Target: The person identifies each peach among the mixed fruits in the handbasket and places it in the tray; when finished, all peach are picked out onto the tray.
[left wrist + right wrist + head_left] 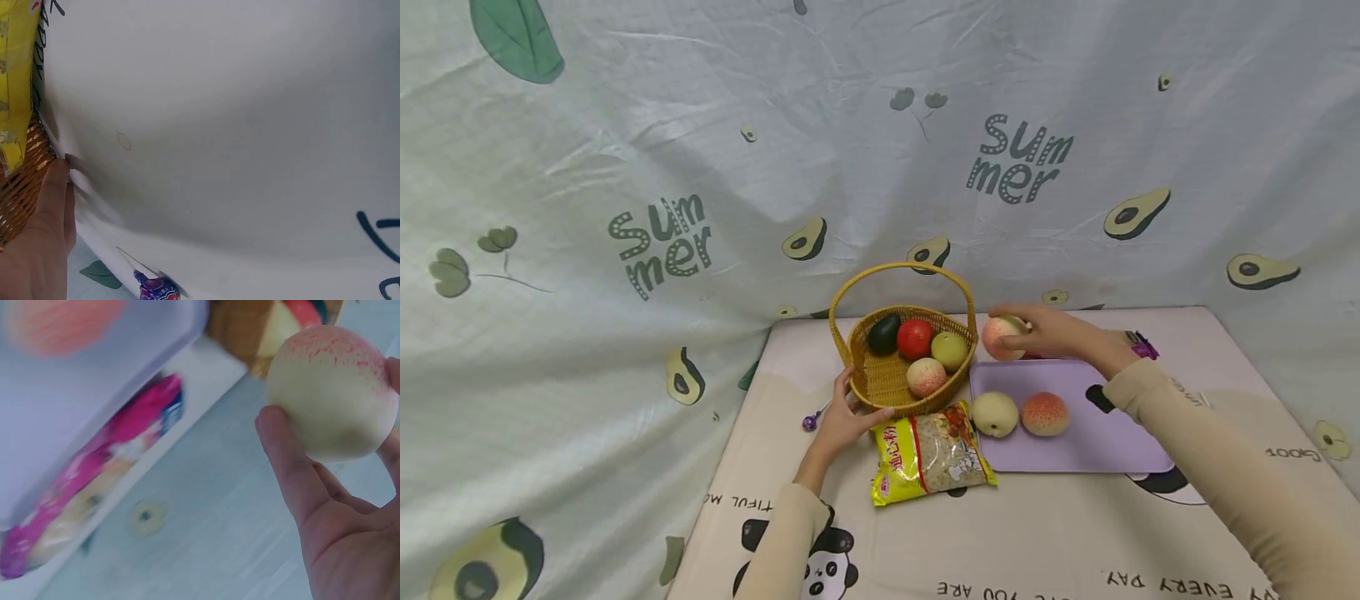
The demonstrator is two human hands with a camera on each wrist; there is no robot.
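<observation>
My right hand grips a peach between thumb and fingers, right of the basket and over the tray's back-left corner. The right wrist view shows this peach as pale with a red-speckled top. My left hand rests against the left front of a wicker basket, fingers straight along its outer wall and thumb stretched across its front. Inside the basket lie a dark green avocado-like fruit, a red fruit, a yellow-green fruit and another peach.
On the purple tray sit a pale round fruit and a red peach. A yellow food bag lies before the basket. Behind the tray is a pink package. A purple-wrapped lollipop lies left of the basket.
</observation>
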